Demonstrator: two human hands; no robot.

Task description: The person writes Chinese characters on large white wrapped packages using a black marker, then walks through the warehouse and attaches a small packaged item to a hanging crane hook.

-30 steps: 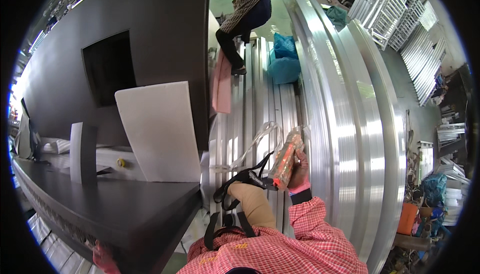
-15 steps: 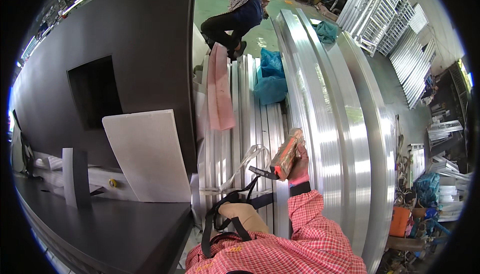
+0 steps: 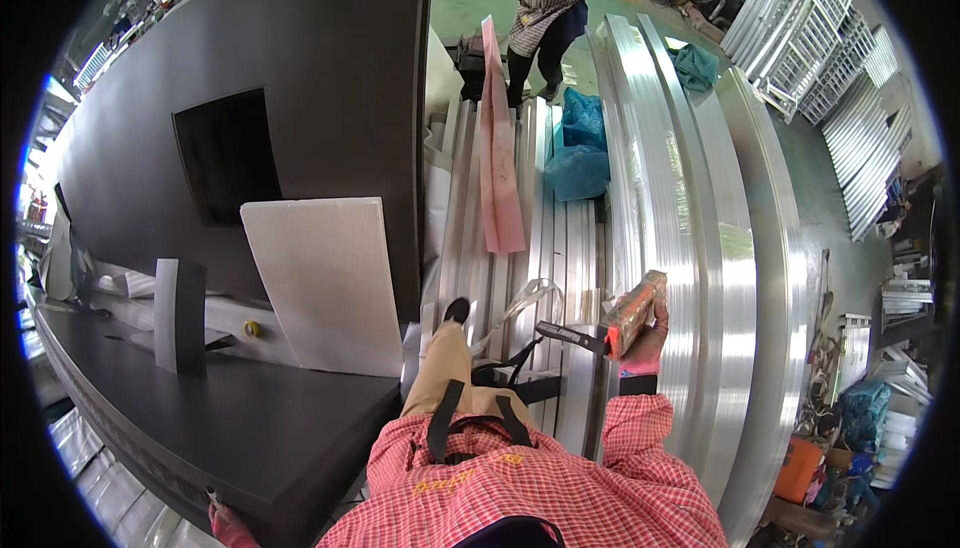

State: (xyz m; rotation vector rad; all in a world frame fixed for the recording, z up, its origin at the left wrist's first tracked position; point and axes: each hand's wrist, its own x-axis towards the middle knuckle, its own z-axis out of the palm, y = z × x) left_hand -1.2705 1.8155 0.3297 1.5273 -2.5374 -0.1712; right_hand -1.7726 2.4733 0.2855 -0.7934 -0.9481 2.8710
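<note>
Bright scene; far-left edge washed out, blue-fringed. Glare streaks on metal beams [image 3: 690,298]. Dark panel [image 3: 330,78] dim, soft sheen toward left. Fisheye bends beams; corners black. Centre fairly sharp.

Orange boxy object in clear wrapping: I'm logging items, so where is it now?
In the head view, right of centre, the orange boxy object is in the person's right hand, with long silvery metal profiles behind it.

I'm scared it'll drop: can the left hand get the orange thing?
Probably, if it comes across: the left hand is off by the black table, and the orange thing in the right hand looks free on top.
</note>
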